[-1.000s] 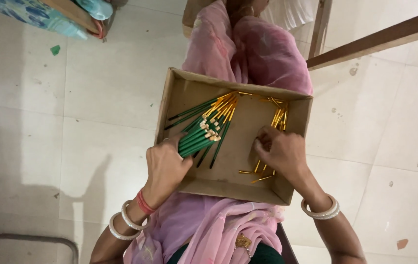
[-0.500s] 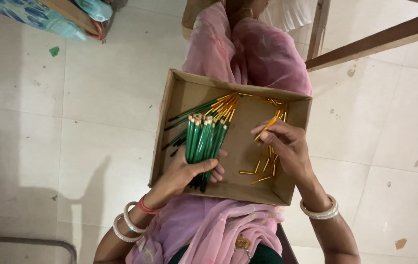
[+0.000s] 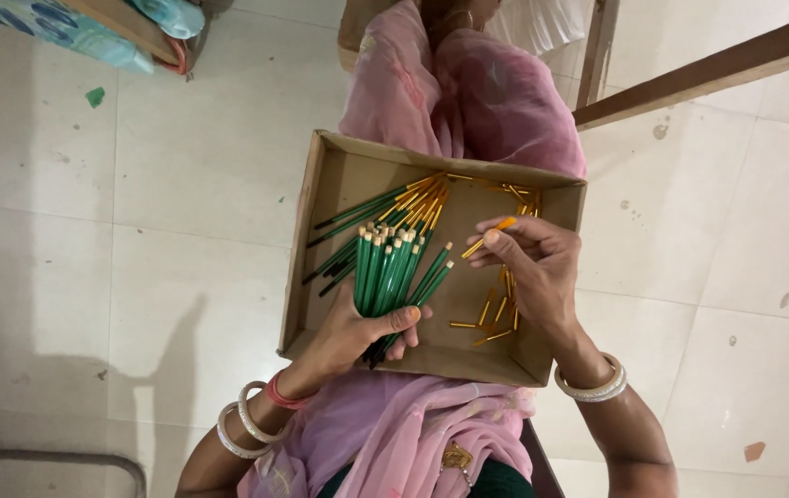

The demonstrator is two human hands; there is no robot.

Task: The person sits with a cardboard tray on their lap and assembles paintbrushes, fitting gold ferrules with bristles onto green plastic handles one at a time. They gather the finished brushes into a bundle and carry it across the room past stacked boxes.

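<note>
Left hand [image 3: 362,332] closed round a bundle of green pencils [image 3: 387,272], fanned above the near edge of the cardboard box [image 3: 316,231]. Right hand [image 3: 533,263] pinching one gold ferrule [image 3: 491,235] near the box's right wall; loose ferrules [image 3: 496,314] beneath.

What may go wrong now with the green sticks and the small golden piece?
The left hand grips the bundle of green sticks only near its lower end, so the fanned sticks might slip out. The right hand pinches one small golden piece at the fingertips; it could drop among the loose golden pieces in the cardboard box.
</note>
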